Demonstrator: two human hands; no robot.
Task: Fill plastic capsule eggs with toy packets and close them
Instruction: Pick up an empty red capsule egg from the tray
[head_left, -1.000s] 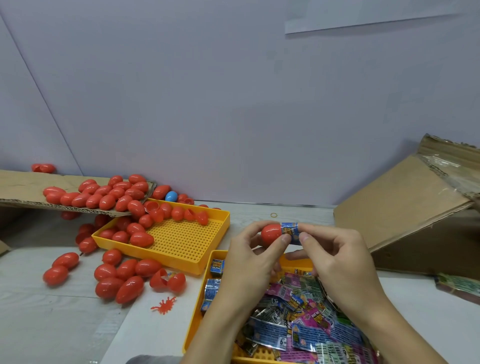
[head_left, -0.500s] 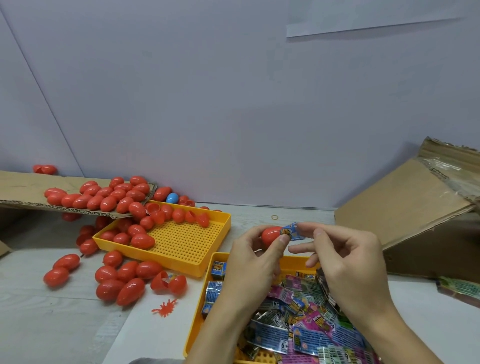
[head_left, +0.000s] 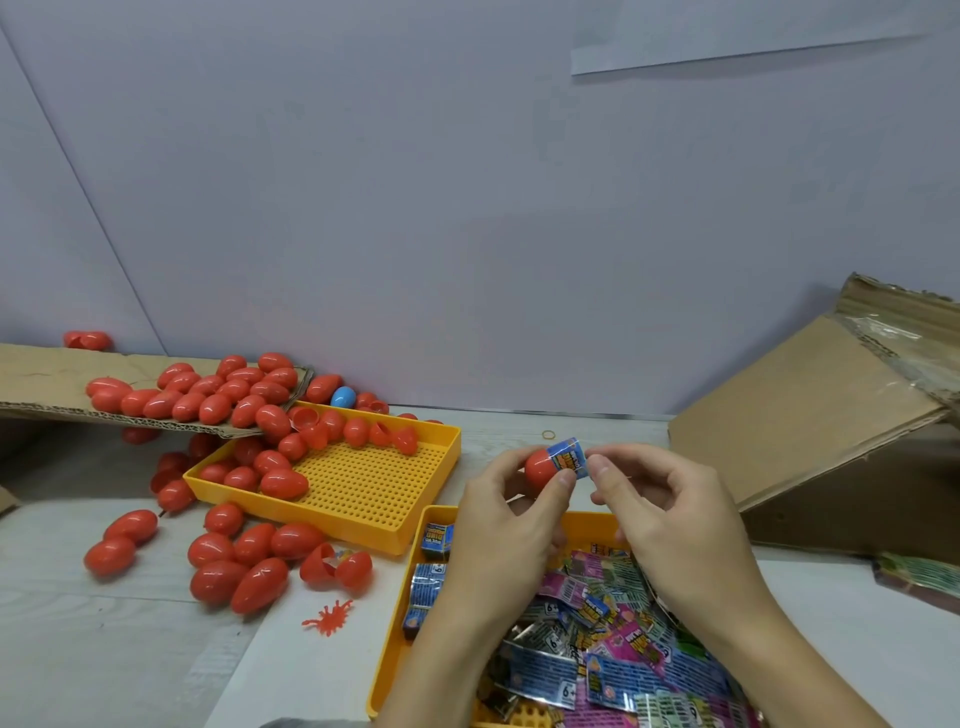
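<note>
My left hand (head_left: 509, 530) grips a red egg half (head_left: 537, 467) above the table. A blue toy packet (head_left: 569, 460) sticks out of its open end. My right hand (head_left: 670, 514) has its thumb and index tips pinching the packet's free end, with the other fingers curled. Below both hands a yellow tray (head_left: 400, 639) holds several loose toy packets (head_left: 613, 649). Part of that tray is hidden by my wrists.
A perforated yellow tray (head_left: 363, 483) with red eggs stands at centre left. More red eggs (head_left: 249, 571) lie on the table, and others on a cardboard sheet (head_left: 31, 384). An open egg (head_left: 337, 566) and a red toy spider (head_left: 327, 616) lie nearby. A cardboard box (head_left: 805, 415) leans at the right.
The packet now sits further out and more upright in the egg half. My right fingers have shifted from gripping its side to its outer end. Both hands stayed in place.
</note>
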